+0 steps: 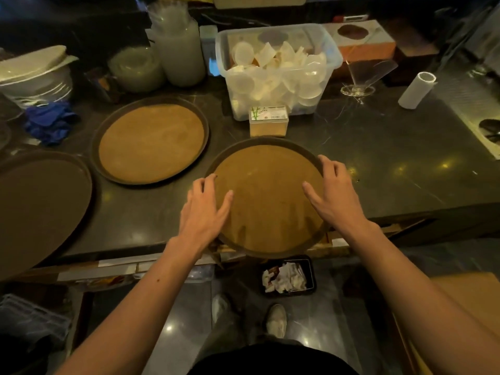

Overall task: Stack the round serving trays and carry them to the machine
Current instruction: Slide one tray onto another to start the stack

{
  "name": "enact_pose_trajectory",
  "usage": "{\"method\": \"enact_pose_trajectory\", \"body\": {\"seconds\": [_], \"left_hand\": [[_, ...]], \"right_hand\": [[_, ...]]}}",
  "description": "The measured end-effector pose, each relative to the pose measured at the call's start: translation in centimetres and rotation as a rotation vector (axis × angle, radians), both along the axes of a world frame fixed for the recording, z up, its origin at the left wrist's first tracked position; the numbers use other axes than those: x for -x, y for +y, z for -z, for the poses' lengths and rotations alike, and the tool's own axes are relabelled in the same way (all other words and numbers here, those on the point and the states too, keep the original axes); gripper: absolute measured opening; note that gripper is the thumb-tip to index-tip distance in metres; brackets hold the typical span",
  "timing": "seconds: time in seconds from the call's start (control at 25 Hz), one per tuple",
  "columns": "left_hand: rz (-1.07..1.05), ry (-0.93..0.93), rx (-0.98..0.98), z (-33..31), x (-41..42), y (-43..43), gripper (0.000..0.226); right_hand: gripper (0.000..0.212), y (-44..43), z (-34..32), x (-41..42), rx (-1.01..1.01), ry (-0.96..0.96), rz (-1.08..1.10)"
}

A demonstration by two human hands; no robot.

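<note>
dim, warm indoor light from overhead; small ceiling-lamp reflections dot the polished dark counter (378, 163) and the glossy floor (319, 331). far background falls into near-black shadow. wide-angle distortion bends the counter edge and stretches the forearms toward the lower corners. fine detail is soft and grainy throughout; the clear bin (278, 69) is the brightest area.

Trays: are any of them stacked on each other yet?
No: the near tray under both hands, the middle tray and the far-left tray each lie separately on the counter.
</note>
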State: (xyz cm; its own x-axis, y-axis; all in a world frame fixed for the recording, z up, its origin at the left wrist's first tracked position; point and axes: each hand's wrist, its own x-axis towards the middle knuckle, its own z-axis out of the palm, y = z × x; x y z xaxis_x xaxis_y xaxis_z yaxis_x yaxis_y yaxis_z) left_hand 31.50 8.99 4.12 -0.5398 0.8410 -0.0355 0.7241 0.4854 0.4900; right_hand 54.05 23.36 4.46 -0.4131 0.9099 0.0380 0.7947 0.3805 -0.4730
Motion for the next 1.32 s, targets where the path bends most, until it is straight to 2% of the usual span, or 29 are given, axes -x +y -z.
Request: {"method": "enact_pose_trajectory", "body": {"seconds": [0.32,0.52,0.72,1.0,1.32], "left_hand": [[0.036,-0.080,0.170,2.9,5.8,3.7,0.074],[0.066,-0.196,0.241,4.4,7.1,4.3,0.087],[0.014,-0.296,0.216,5.6,7.3,4.6,0.097],[-0.146,-0.361,0.212,6.6,5.5,5.2,0.105],[-0.360,-0.329,0.011,4.6,1.8,3.6,0.090]], "right_hand": [[0.074,1.5,2.1,1.5,0.146,-0.146,0.222],[0.082,0.7,4.1,0.7,0.288,-0.215,0.427],[0.087,0.3,5.8,0.2,0.401,-0.141,0.494],[0.096,1.3,7.0,-0.6,0.428,-0.078,0.449],[0.082,1.7,6.4,-3.1,0.301,0.185,0.429]]}}
